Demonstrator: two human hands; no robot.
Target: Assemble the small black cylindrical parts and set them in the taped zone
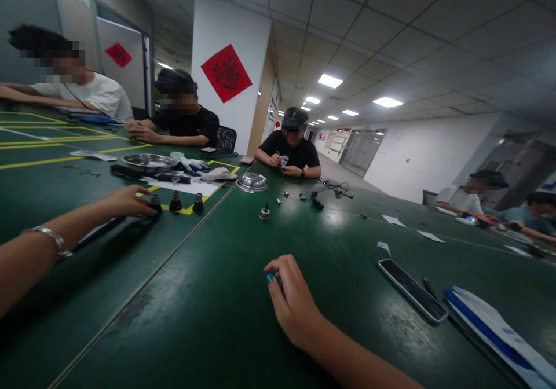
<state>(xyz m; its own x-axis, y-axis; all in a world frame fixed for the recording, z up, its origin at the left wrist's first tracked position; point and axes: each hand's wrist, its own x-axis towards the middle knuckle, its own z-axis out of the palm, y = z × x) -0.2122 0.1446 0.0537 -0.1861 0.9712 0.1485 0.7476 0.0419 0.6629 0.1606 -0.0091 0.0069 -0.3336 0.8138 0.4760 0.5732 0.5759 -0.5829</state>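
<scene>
My left hand (124, 202), with a silver bracelet at its wrist, reaches over the table with its fingers closed on a small black cone-shaped part with a metallic top (155, 201). Two similar parts stand upright just right of it: a middle cone-shaped part (175, 202) and a right cone-shaped part (198, 204). Above the bare green tabletop (208, 302), my right hand (293, 302) is loosely curled and holds nothing. Its thumb and forefinger are slightly apart. Farther off stands a round metal part with a thin upright stem (264, 213).
A metal bowl (252, 182), a shallow metal dish (148, 161) and white gloves (217, 174) lie beyond my left hand. Small parts (317, 203) are scattered mid-table. A phone (412, 290) and a blue-and-white packet (490, 331) lie at right. Several people sit around.
</scene>
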